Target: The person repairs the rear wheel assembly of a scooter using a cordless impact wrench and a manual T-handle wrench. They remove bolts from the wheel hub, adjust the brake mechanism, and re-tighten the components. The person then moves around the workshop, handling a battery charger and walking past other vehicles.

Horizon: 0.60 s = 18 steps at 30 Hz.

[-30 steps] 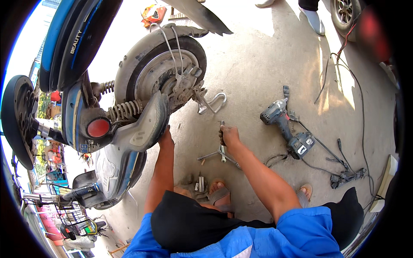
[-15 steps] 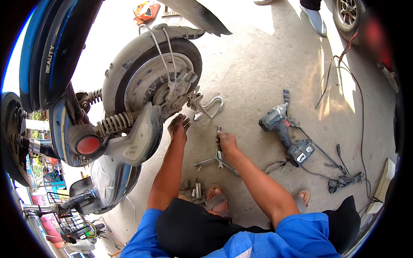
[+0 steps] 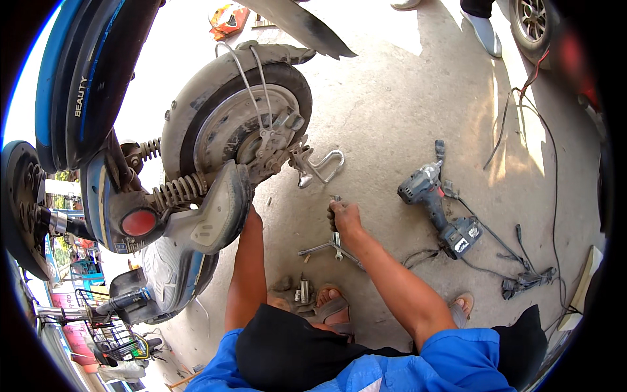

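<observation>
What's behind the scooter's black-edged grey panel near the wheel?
The left forearm reaches behind the grey panel; the left hand and anything it touches are covered.

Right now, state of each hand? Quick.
Left hand: hidden behind the scooter; open or closed can't be told.
Right hand: closed, holding a metal tool.

Gap: right hand [image 3: 343, 214] to power tool [image 3: 435, 207].
Scooter panel [image 3: 222, 214] obstructs hidden left hand; cross wrench [image 3: 316, 249] just below right.
</observation>
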{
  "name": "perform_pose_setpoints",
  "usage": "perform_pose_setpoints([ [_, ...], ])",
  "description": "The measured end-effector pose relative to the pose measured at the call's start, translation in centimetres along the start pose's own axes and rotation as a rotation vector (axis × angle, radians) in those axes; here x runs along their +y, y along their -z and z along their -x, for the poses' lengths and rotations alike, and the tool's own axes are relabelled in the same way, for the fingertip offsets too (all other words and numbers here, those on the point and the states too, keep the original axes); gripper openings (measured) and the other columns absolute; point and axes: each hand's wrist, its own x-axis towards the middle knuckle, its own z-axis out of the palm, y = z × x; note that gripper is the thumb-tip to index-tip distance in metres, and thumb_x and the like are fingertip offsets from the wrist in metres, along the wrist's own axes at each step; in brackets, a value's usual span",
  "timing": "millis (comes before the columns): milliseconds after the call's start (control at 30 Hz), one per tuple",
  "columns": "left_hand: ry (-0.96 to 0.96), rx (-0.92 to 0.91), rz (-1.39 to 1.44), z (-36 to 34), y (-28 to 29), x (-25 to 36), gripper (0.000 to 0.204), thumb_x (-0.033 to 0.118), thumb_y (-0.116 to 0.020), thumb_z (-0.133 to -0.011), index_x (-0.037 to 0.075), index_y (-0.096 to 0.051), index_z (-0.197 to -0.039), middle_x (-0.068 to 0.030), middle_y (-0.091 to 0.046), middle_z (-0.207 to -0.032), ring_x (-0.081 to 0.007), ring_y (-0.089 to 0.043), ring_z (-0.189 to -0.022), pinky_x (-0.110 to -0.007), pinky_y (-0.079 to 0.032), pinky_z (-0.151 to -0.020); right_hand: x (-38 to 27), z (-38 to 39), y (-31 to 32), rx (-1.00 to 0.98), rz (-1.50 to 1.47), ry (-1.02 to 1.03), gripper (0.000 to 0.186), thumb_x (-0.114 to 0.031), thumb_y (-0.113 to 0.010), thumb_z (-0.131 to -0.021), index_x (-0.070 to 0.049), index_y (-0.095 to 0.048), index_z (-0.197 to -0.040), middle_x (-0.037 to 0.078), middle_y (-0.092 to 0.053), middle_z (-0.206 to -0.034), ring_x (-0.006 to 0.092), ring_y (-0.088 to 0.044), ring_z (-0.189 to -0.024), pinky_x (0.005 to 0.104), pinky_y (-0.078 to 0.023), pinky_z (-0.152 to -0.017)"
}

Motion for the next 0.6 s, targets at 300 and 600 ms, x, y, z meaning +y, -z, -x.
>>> perform_pose_setpoints([
  [300,0.052,-0.072,-0.359,0.5,-1.9,-6.5,0.042,0.011,-0.045,-0.093,0.007,-0.039,-0.134,-0.0098,-0.038,-0.140,-0.0224,-0.034,-0.129,-0.037,-0.035,-0.104,-0.2,0.9,-0.5,0.006,0.015,-0.007,0.025,-0.022,-0.052,-0.090,-0.009,-0.052,-0.069,0.000,-0.049,-0.060,0.0096,-0.041,-0.047,0.0257,-0.034,-0.043],
  [600,0.965,-0.153,1.572,-1.4,-3.7,10.4,0.031,0.012,-0.058,-0.086,0.010,-0.052,-0.117,-0.0051,-0.055,-0.113,-0.0233,-0.053,-0.101,-0.043,-0.046,-0.085,0.3,1.2,-0.4,0.023,0.022,-0.012,0.023,-0.021,-0.051,-0.090,-0.008,-0.054,-0.071,0.000,-0.050,-0.061,0.0102,-0.043,-0.048,0.0258,-0.035,-0.044],
])
